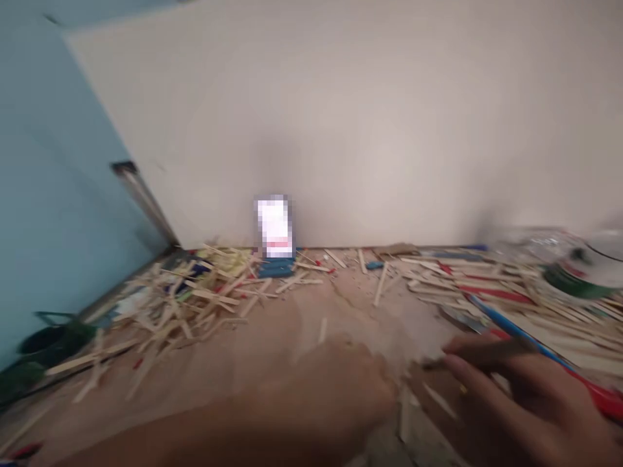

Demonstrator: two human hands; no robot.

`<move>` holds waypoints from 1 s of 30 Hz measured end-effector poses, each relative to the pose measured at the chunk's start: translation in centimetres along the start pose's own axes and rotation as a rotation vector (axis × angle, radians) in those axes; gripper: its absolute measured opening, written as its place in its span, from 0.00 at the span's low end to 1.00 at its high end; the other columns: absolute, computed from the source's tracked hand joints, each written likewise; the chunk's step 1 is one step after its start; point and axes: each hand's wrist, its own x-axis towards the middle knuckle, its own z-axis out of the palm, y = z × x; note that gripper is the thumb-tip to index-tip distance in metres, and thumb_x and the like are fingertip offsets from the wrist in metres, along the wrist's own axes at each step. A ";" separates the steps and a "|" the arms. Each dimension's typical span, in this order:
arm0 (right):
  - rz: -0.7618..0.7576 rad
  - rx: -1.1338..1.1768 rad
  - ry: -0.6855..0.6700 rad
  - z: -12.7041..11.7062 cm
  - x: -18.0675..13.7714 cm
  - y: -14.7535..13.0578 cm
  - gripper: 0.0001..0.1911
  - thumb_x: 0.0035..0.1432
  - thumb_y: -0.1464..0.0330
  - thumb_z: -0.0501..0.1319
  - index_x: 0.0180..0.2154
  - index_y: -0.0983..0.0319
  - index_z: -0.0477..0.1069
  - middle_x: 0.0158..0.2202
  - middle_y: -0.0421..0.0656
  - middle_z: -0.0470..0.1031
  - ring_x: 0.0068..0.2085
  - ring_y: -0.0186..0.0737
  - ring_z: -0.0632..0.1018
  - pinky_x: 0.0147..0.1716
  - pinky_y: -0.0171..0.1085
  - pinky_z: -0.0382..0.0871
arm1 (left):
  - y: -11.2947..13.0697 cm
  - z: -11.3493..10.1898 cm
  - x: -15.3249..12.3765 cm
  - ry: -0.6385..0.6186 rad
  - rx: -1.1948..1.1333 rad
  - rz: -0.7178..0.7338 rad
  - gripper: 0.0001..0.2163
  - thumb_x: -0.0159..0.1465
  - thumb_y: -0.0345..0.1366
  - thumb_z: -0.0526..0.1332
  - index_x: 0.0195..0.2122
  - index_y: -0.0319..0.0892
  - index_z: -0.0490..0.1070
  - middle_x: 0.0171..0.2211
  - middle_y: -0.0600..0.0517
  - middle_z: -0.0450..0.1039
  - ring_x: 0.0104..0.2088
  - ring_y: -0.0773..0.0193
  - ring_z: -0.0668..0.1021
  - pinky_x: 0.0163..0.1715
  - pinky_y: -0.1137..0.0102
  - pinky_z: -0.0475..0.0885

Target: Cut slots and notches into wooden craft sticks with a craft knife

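My left hand [341,383] reaches in low across the middle, blurred, its fingers curled closed. What they press on or hold is hidden from me. Just to its right, a pale wooden strip [405,415] lies close to the fingertips. My right hand [530,402] is closed around a slim brown stick-like tool [506,353], whose dark tip points left toward my left hand. Blur hides the tool's exact kind.
Many thin wooden sticks [189,305] are heaped at left. More strips [559,311] lie at right, beside a blue-and-red tool [511,327] and a white-and-green container [574,275]. A lit phone-like screen [275,227] leans against the white wall panel [365,130]. A dark green basket [58,340] stands far left.
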 end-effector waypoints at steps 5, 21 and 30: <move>0.082 0.045 -0.098 0.0 0.7 -2.7 0.31 0.82 0.36 0.69 0.35 0.51 0.89 0.39 0.48 0.94 0.36 0.51 0.93 0.34 0.45 0.90 | -1.0 0.6 -0.4 -0.057 -0.084 -0.062 0.08 0.71 0.28 0.83 0.42 0.45 0.88 0.37 0.50 0.88 0.36 0.51 0.88 0.35 0.59 0.74; 0.080 0.147 -0.234 -0.2 1.2 -3.1 0.15 0.83 0.54 0.71 0.42 0.53 0.89 0.35 0.41 0.89 0.32 0.42 0.86 0.31 0.40 0.79 | -1.8 -0.9 0.2 -0.309 -0.444 -0.522 0.08 0.78 0.33 0.68 0.39 0.49 0.78 0.45 0.53 0.94 0.47 0.51 0.88 0.42 0.60 0.66; -0.004 0.053 -0.114 0.1 0.7 -2.6 0.18 0.86 0.55 0.71 0.39 0.53 0.88 0.32 0.40 0.87 0.29 0.42 0.84 0.28 0.40 0.78 | -2.5 -0.9 -0.2 -0.263 -0.463 -0.595 0.17 0.82 0.41 0.73 0.34 0.48 0.75 0.40 0.53 0.89 0.42 0.54 0.84 0.41 0.60 0.63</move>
